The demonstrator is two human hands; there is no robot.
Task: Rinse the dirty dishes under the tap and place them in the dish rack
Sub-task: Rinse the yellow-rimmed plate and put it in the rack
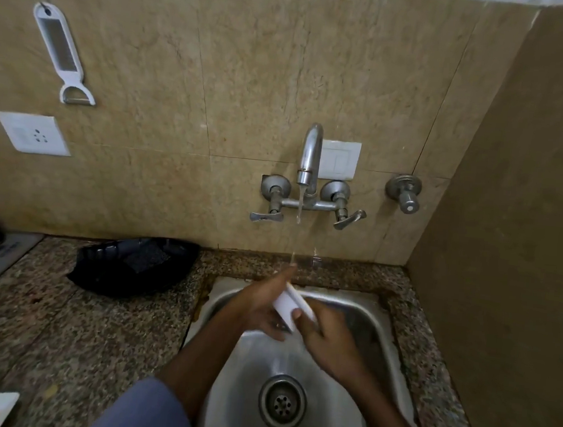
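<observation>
Head view, left hand (257, 309) and right hand (325, 338) both gripping a small white dish (290, 305) over the steel sink (363, 310); tap (310, 157) running above it; black tray (137, 268) on granite counter (55, 329), left of sink

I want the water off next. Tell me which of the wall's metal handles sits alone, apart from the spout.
The round knob at far right, mounted by itself. The two lever handles flank the spout on one shared fitting.

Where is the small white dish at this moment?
In the head view, the small white dish is held by both hands, left and right, over the steel sink, below the running chrome tap.
</observation>
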